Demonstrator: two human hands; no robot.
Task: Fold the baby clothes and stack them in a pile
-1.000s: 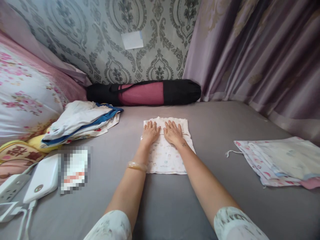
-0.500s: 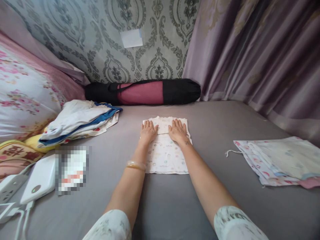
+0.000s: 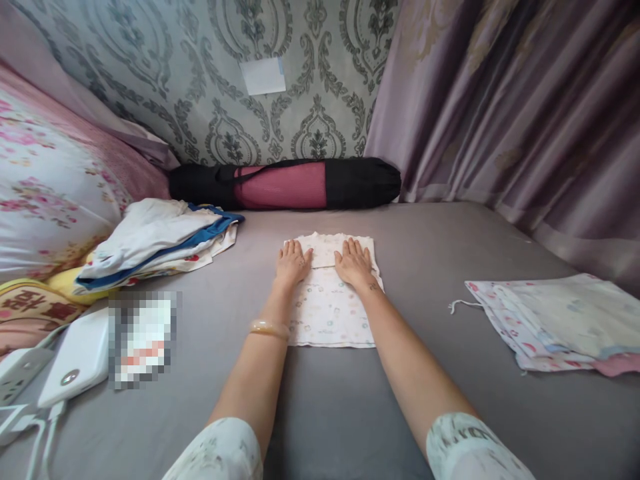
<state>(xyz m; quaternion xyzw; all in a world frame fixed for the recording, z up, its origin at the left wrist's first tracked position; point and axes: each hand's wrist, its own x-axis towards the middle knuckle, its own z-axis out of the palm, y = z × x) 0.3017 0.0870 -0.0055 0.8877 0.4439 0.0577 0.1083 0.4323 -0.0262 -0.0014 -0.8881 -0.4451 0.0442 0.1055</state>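
A white garment (image 3: 330,310) with small pastel prints lies flat on the grey bed sheet (image 3: 320,407), its far part folded over toward me. My left hand (image 3: 294,262) rests flat on the left side of the folded part, fingers stretched out and pointing away. On the right side of the same fold lies my right hand (image 3: 354,261), palm down with its fingers spread a little. Neither hand grips the cloth. Between the two hands the edge of the fold shows.
A stack of clothes (image 3: 155,243) sits at the left, beside a floral pillow (image 3: 55,187). Folded clothes (image 3: 565,320) lie at the right. A black and pink long bag (image 3: 285,185) lines the wall. A white power bank (image 3: 77,360) and power strip (image 3: 23,370) are near left.
My left hand has slid slightly to the left on the garment. My right hand stays flat in nearly the same place, and the garment looks unchanged.
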